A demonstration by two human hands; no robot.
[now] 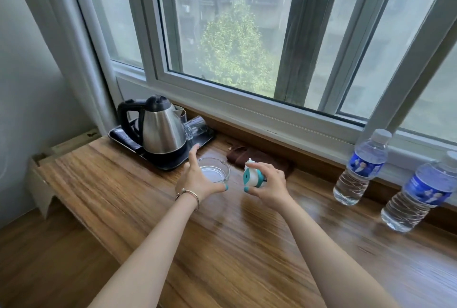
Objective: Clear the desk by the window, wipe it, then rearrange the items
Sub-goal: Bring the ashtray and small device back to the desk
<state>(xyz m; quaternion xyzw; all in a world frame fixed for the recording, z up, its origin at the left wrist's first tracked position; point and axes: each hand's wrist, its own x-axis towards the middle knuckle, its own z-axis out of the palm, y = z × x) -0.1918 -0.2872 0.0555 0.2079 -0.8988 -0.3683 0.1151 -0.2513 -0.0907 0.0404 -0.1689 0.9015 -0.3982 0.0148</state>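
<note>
Left hand [197, 179] curved round the glass ashtray [214, 170], mid-table [222, 245] near the kettle tray [170, 159]; right hand [268, 182] pinched a small white-and-teal toy [252, 176]. Brown cloth [257, 156] lay behind — bottles [359, 169] far right. Advice: lift the ashtray level, set the toy beside it.

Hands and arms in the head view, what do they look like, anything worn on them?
Both forearms are bare, with no sleeves in view. The left hand has a thin metal bangle round its wrist. The right hand wears nothing that shows. The fingernails visible on both hands are painted teal. No rings or watch can be seen.
</note>
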